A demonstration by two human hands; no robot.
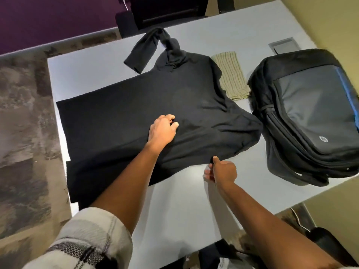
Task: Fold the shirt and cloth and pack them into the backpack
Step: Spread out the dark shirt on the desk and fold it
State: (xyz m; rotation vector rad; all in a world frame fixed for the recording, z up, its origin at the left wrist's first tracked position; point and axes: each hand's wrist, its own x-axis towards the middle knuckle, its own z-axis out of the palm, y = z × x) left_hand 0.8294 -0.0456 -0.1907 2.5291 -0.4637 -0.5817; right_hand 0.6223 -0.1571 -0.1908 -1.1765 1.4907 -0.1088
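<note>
A black long-sleeved shirt (136,105) lies spread across the pale table, one sleeve twisted up at the far edge. My left hand (163,130) presses on the middle of the shirt, its fingers pinching the fabric. At the shirt's near right edge my right hand (221,170) pinches the hem between thumb and fingers. A beige striped cloth (232,74) lies folded behind the shirt, partly under its shoulder. The black and grey backpack (310,117) lies flat at the right, apparently zipped closed.
The grey table (186,206) has bare surface in front of the shirt. A recessed cable hatch (284,45) sits at the far right. Dark chairs (165,10) stand behind the table. Patterned carpet lies to the left.
</note>
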